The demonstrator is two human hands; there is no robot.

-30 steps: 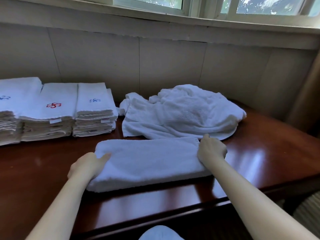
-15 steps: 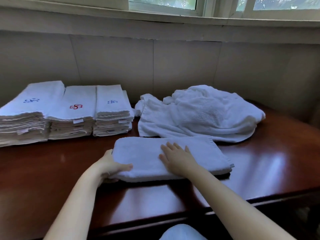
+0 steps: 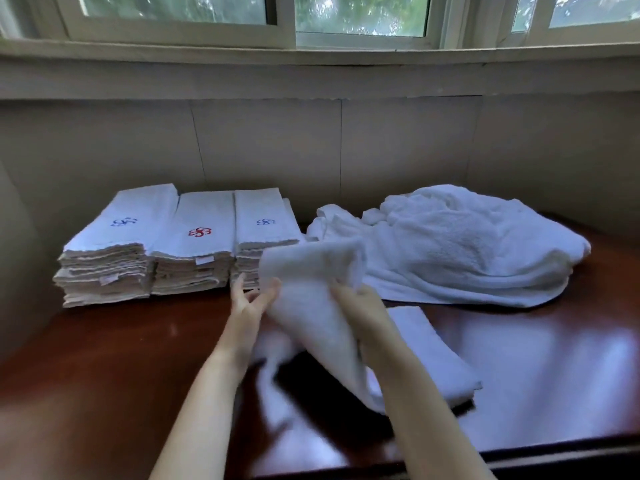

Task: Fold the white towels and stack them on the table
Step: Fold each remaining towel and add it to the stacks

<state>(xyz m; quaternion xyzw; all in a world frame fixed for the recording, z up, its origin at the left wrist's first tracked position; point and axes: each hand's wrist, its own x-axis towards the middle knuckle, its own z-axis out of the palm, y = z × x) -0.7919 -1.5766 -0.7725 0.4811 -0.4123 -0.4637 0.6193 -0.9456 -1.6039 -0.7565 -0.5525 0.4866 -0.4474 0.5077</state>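
Here we are in what looks like a linen-folding corner of a home or guest house — a polished dark wooden table (image 3: 104, 358) against a pale panelled wall (image 3: 270, 147) under sliding windows (image 3: 360, 15), three neat stacks of monogrammed white towels (image 3: 194, 237) beside a loose heap of towels (image 3: 467, 247).

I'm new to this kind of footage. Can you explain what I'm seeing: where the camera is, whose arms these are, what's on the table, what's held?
No machine here: the bare arms are a person's, and the one camera sits on that person's head, looking forward and down. The right hand grips a white terry towel, one end raised, the other lying on the glossy reddish-brown wooden table. The left hand is at the raised end; blur hides whether it grips. At the back left stand three stacks of folded white towels with blue and red embroidered emblems. At the back right lies a loose heap of unfolded white towels.
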